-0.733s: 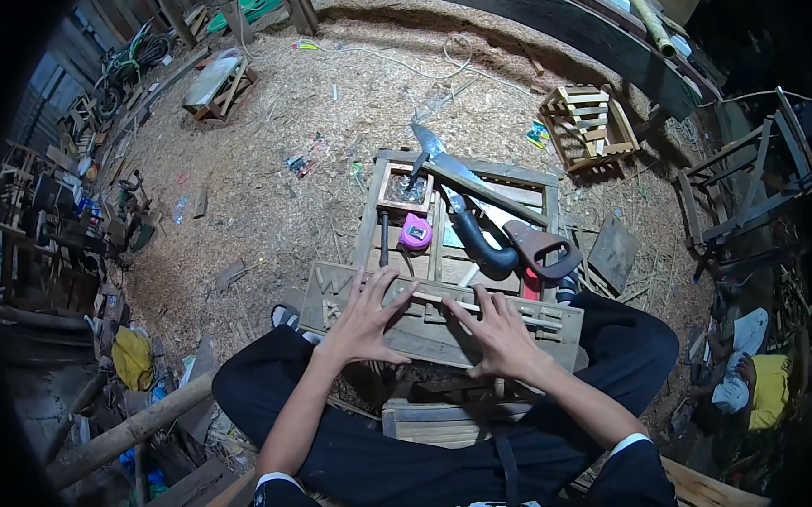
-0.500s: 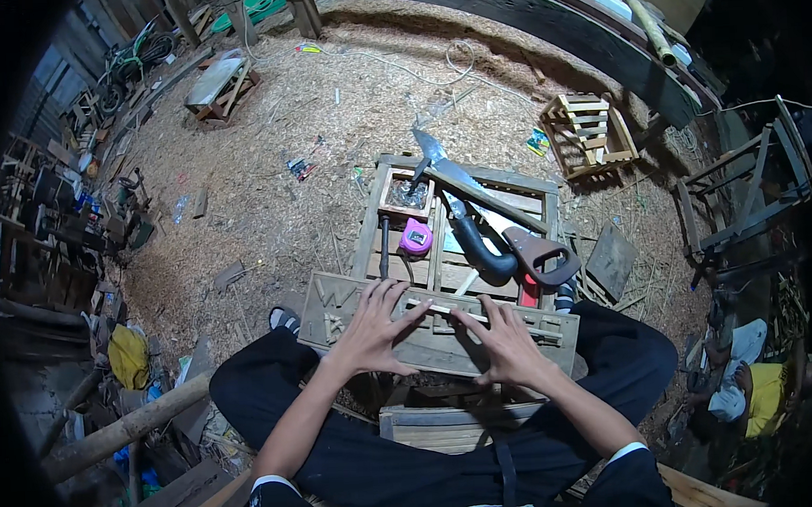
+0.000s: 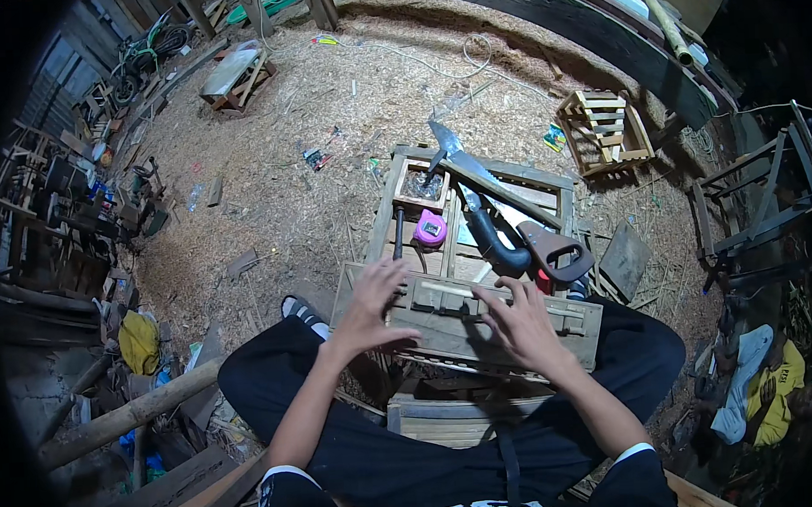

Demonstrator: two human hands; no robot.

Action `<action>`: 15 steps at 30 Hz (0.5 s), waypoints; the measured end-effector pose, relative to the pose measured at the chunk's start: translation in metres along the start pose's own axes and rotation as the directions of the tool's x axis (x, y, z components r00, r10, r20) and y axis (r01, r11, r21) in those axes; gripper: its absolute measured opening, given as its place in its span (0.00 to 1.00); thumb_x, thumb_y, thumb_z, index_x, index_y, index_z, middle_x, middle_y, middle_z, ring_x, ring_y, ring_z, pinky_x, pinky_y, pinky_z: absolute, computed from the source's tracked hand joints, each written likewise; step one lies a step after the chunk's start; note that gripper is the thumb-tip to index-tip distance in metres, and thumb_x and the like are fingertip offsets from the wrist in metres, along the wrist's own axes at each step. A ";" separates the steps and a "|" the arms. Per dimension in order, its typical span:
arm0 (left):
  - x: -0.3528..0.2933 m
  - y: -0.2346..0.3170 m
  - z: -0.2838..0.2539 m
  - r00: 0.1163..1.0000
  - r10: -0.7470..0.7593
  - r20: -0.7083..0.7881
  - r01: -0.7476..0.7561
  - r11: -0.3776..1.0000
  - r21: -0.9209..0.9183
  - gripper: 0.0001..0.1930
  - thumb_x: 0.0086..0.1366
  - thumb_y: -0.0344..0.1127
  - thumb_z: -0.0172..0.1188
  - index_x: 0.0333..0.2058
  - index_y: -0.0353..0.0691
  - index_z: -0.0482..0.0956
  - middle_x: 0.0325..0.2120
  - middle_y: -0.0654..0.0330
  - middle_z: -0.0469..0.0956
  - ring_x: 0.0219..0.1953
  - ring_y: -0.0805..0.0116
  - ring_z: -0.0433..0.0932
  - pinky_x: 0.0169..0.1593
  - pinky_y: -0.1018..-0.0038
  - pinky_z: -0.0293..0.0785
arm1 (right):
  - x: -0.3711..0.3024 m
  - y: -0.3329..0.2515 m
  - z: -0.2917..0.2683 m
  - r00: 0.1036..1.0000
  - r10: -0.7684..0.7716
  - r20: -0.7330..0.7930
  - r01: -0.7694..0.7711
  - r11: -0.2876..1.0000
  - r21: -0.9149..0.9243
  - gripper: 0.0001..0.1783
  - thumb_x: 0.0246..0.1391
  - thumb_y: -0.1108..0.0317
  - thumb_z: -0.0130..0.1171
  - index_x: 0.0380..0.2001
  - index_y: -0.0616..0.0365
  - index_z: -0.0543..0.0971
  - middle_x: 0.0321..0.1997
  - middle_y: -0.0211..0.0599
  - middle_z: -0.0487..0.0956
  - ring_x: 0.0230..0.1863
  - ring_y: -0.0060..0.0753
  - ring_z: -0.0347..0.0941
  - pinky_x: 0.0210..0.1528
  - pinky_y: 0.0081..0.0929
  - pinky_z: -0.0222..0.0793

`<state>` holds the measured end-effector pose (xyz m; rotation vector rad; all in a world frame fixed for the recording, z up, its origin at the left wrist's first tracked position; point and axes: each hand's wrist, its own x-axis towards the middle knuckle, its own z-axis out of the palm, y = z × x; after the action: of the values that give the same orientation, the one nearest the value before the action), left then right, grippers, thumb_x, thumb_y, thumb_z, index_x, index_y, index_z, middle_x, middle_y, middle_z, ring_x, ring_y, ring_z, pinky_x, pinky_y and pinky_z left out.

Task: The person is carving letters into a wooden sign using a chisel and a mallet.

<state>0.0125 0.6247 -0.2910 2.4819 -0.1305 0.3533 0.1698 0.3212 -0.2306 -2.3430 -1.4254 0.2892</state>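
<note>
Across my lap lies a wooden board [image 3: 446, 335] with small raised wood blocks and a thin pale wooden stick [image 3: 453, 291] along its far part. My left hand [image 3: 371, 317] is open over the board's left part, fingers spread and nothing in them. Its thumb points toward the middle. Near the stick's right end is my right hand [image 3: 524, 328], fingers apart; whether a fingertip touches the stick, I cannot tell. Beyond the board, a slatted wooden bench [image 3: 562, 192] holds a pink tape measure [image 3: 429, 228], a brown-handled handsaw [image 3: 558, 250], a black-handled blade [image 3: 494, 242] and a hammer [image 3: 399, 234].
A small wooden box [image 3: 421, 182] of metal bits sits on the bench. Wood shavings cover the floor. A slatted crate [image 3: 606, 134] stands far right, a low stool [image 3: 235, 78] far left. At the right edge is a person in a yellow shirt [image 3: 778, 393].
Both hands had their fingers at the pale stick before. My left hand has drawn away from it, and my right has shifted right with its fingers more spread. The whole view has shifted slightly.
</note>
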 end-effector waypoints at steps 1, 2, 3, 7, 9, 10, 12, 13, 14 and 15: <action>-0.006 -0.005 -0.008 0.995 -0.073 -0.062 0.074 0.997 0.013 0.59 0.49 0.61 0.83 0.76 0.47 0.67 0.74 0.52 0.67 0.78 0.42 0.59 0.80 0.43 0.54 | 0.004 -0.008 0.004 0.998 -0.010 -0.063 0.011 1.000 0.014 0.33 0.65 0.67 0.66 0.73 0.43 0.73 0.65 0.55 0.72 0.61 0.58 0.68 0.65 0.52 0.65; -0.014 -0.005 -0.015 0.988 -0.133 -0.083 0.135 0.991 0.022 0.50 0.50 0.52 0.85 0.70 0.43 0.75 0.73 0.52 0.70 0.78 0.43 0.60 0.79 0.48 0.58 | 0.007 -0.018 0.005 0.997 0.008 -0.074 -0.003 0.998 0.070 0.30 0.60 0.76 0.63 0.66 0.49 0.80 0.56 0.51 0.75 0.58 0.57 0.69 0.61 0.53 0.68; -0.022 -0.008 -0.017 0.988 -0.132 -0.082 0.134 0.991 0.020 0.50 0.50 0.52 0.85 0.70 0.43 0.75 0.73 0.52 0.70 0.78 0.43 0.60 0.79 0.48 0.58 | 0.008 -0.022 0.012 0.997 0.010 -0.074 -0.005 0.998 0.069 0.30 0.60 0.76 0.63 0.66 0.49 0.80 0.56 0.51 0.75 0.58 0.57 0.69 0.61 0.53 0.68; -0.050 -0.014 -0.014 0.973 -0.216 -0.081 0.213 0.976 -0.040 0.28 0.56 0.43 0.82 0.56 0.47 0.87 0.74 0.53 0.68 0.78 0.45 0.61 0.79 0.50 0.58 | 0.014 -0.042 0.040 0.990 -0.111 -0.085 0.106 0.992 -0.066 0.30 0.52 0.77 0.62 0.61 0.50 0.82 0.51 0.45 0.75 0.54 0.51 0.72 0.53 0.45 0.69; -0.055 -0.011 -0.009 0.972 -0.218 -0.088 0.215 0.976 -0.037 0.24 0.59 0.41 0.80 0.55 0.48 0.88 0.75 0.53 0.67 0.78 0.45 0.60 0.79 0.50 0.59 | 0.016 -0.048 0.048 0.994 -0.085 -0.074 0.078 0.993 -0.090 0.29 0.54 0.75 0.61 0.61 0.50 0.83 0.49 0.43 0.76 0.54 0.49 0.72 0.52 0.44 0.70; -0.056 -0.010 -0.008 0.968 -0.231 -0.099 0.225 0.972 -0.068 0.22 0.62 0.40 0.78 0.55 0.49 0.89 0.76 0.53 0.66 0.78 0.44 0.59 0.79 0.50 0.59 | 0.016 -0.049 0.051 0.993 -0.094 -0.064 0.088 0.992 -0.095 0.29 0.54 0.75 0.61 0.61 0.50 0.83 0.49 0.43 0.76 0.54 0.49 0.72 0.52 0.44 0.70; -0.057 -0.009 -0.009 0.968 -0.226 -0.109 0.218 0.973 -0.079 0.23 0.62 0.39 0.78 0.56 0.49 0.88 0.76 0.53 0.66 0.78 0.44 0.59 0.79 0.50 0.58 | 0.017 -0.051 0.055 0.995 -0.049 -0.081 0.044 0.997 -0.063 0.30 0.54 0.74 0.62 0.62 0.48 0.83 0.49 0.40 0.77 0.54 0.48 0.73 0.51 0.44 0.70; -0.059 -0.010 -0.009 0.971 -0.212 -0.110 0.204 0.975 -0.082 0.23 0.62 0.39 0.77 0.57 0.49 0.88 0.76 0.53 0.66 0.78 0.44 0.58 0.79 0.50 0.58 | 0.017 -0.052 0.058 0.996 -0.057 -0.075 0.052 0.996 -0.068 0.30 0.54 0.74 0.62 0.62 0.48 0.83 0.49 0.40 0.77 0.54 0.48 0.73 0.51 0.44 0.70; -0.060 -0.010 -0.009 0.968 -0.226 -0.107 0.216 0.971 -0.100 0.22 0.64 0.39 0.76 0.57 0.47 0.88 0.77 0.52 0.65 0.79 0.44 0.58 0.79 0.50 0.57 | 0.015 -0.052 0.060 0.996 -0.053 -0.075 0.045 0.994 -0.101 0.30 0.54 0.74 0.62 0.63 0.48 0.83 0.49 0.39 0.78 0.54 0.47 0.73 0.51 0.44 0.71; -0.062 -0.009 -0.009 0.966 -0.231 -0.115 0.219 0.970 -0.102 0.22 0.64 0.39 0.76 0.57 0.47 0.88 0.77 0.52 0.65 0.79 0.44 0.58 0.79 0.50 0.57 | 0.013 -0.053 0.062 0.996 -0.048 -0.077 0.038 0.991 -0.132 0.31 0.54 0.73 0.63 0.63 0.47 0.83 0.49 0.38 0.78 0.53 0.46 0.74 0.50 0.44 0.71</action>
<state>-0.0470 0.6379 -0.3066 2.3486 0.1833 0.3961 0.1110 0.3680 -0.2643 -2.3937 -1.4953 0.0913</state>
